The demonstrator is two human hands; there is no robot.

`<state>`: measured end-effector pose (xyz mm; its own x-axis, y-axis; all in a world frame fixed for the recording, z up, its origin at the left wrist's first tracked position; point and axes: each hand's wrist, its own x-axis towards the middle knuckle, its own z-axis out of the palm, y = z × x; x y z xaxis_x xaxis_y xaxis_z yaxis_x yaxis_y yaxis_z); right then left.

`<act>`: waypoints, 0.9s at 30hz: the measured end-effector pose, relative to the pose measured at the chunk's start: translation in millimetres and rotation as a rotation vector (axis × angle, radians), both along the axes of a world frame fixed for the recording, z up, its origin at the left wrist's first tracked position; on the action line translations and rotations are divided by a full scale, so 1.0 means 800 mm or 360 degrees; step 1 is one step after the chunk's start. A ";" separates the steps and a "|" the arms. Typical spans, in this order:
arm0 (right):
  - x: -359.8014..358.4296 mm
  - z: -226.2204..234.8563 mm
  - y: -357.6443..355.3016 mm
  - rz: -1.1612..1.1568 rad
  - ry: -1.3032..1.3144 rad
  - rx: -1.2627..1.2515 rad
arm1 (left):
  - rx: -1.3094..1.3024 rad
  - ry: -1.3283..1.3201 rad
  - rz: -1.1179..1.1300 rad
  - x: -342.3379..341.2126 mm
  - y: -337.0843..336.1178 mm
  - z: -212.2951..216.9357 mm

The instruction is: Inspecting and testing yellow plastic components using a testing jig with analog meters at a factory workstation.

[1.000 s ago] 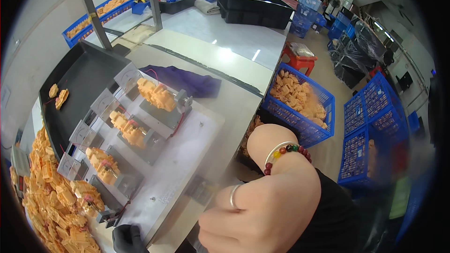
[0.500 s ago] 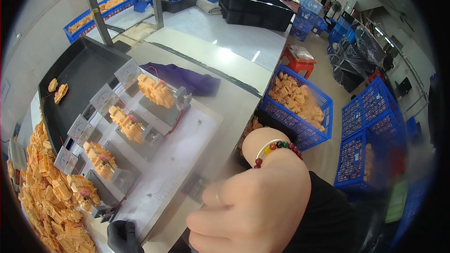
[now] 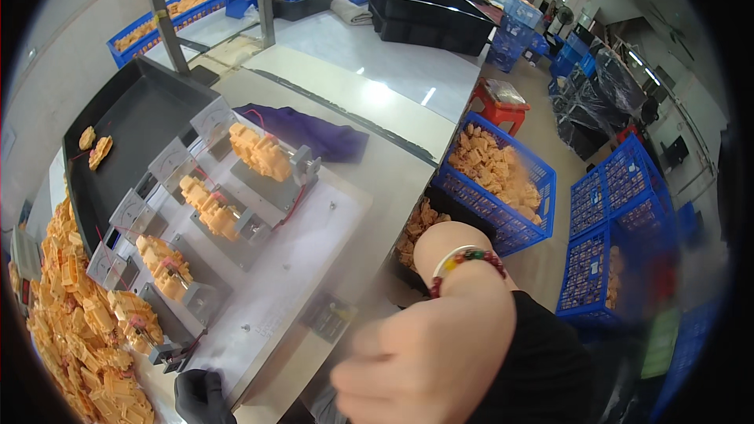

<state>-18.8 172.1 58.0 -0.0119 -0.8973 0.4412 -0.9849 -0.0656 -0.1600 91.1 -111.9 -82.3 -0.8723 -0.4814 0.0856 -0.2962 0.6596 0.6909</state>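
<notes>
My left hand (image 3: 203,397), in a black glove, is curled beside the near corner of a white test board (image 3: 259,310). Whether anything is in its fingers is hidden. Over the bench's front edge hangs my bare right hand (image 3: 412,353), smeared by motion, with a bead bracelet (image 3: 471,259) at the wrist. What its fingers hold, if anything, cannot be made out. On the board, several grey clamps each carry a yellow-orange plastic part, the nearest part (image 3: 135,319) being closest to my left hand. Small dial meters (image 3: 174,163) with red wires stand behind them.
Loose plastic parts (image 3: 78,330) are heaped at the left, beside a black tray (image 3: 149,102) with a few parts. A purple cloth (image 3: 314,132) lies behind the board. On the right stand a blue crate (image 3: 503,180) of parts and a red stool (image 3: 503,106).
My right hand has shifted slightly right, showing more of the dark bin of parts below the bench edge. My left hand stays almost in place; the clamped parts look the same.
</notes>
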 end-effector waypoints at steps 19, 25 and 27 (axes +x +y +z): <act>-0.015 0.010 -0.004 0.0162 -0.0158 0.0123 | 0.0130 0.0088 -0.0013 0.002 -0.007 -0.019; 0.008 -0.016 -0.004 0.0162 0.0144 -0.0133 | 0.0053 0.0040 -0.0003 0.001 -0.002 -0.012; 0.000 -0.015 -0.002 0.0218 0.0113 -0.0169 | 0.0034 0.0025 0.0046 0.001 -0.002 -0.011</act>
<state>-19.0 170.5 46.1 0.1419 -0.8367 0.5290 -0.9742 -0.2129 -0.0754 91.9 -113.5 -90.9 -0.8567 -0.5081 0.0888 -0.3036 0.6360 0.7095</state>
